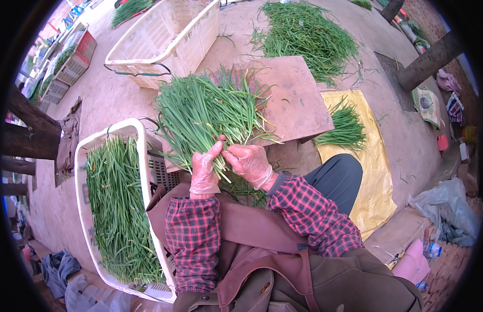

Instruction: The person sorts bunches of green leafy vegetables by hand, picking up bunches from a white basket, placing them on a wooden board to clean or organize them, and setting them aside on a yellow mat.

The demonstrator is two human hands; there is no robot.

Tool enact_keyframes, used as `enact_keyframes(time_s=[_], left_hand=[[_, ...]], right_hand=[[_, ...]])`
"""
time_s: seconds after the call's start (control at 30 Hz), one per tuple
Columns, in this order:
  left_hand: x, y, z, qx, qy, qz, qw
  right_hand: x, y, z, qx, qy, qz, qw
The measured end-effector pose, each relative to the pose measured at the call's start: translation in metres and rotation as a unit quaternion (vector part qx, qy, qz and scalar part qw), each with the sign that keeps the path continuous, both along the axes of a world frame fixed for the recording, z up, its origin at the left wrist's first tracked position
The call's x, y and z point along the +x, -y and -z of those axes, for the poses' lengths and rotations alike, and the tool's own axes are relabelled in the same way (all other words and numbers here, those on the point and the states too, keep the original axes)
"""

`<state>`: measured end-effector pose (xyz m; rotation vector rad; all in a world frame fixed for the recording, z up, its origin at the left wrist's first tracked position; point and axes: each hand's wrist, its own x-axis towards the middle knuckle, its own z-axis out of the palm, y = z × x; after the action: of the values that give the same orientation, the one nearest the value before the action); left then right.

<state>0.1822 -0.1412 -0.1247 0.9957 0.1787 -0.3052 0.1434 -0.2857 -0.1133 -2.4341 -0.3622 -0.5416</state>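
Observation:
My left hand (204,167), in a thin clear glove, is closed around a small bunch of green chives (219,167), with pale stem ends poking out below the thumb. My right hand (249,162), gloved alike, is closed in a pinch against those stems, its fingertips close to my left thumb. Just beyond both hands, a loose pile of chives (200,106) covers the left part of a low reddish board (298,99). The pile's pale ends point toward me and to the right. My fingers partly hide the stems between them.
At my left stands a white plastic crate (81,192) packed with chives. Another white crate (194,49) is beyond the board. A heap of chives (309,39) lies on the floor at far right. A yellow sack (368,192) with a chive bundle (344,126) is at my right.

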Motion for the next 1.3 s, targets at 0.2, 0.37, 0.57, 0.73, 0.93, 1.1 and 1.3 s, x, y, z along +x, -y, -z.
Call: enact_keyframes(time_s=[0.2,0.37,0.57,0.73,0.93,1.1,1.3], left_hand=[[0.001,-0.006,0.005,-0.001,-0.017,0.01,1.0],[0.009,-0.007,0.006,-0.043,0.018,-0.072,0.996],[0.008,-0.011,0.003,-0.125,-0.023,-0.074,0.989],[0.011,-0.011,0.007,-0.068,-0.063,0.001,0.996],[0.01,-0.012,0.009,-0.038,-0.077,-0.019,0.996],[0.008,-0.009,0.005,-0.039,-0.071,-0.011,0.997],[0.012,-0.015,0.009,-0.106,-0.055,-0.096,0.988]], right_hand=[[-0.007,-0.004,0.006,0.35,-0.147,0.009,0.925],[-0.039,0.01,0.036,0.362,-0.257,0.105,0.89],[-0.034,0.025,0.052,0.14,-0.215,0.22,0.941],[0.021,0.032,0.058,0.544,-0.386,0.19,0.72],[-0.014,0.009,0.04,0.464,-0.2,0.153,0.849],[-0.021,0.007,0.023,0.326,-0.11,0.135,0.929],[0.007,0.024,-0.033,-0.064,0.23,0.002,0.971]])
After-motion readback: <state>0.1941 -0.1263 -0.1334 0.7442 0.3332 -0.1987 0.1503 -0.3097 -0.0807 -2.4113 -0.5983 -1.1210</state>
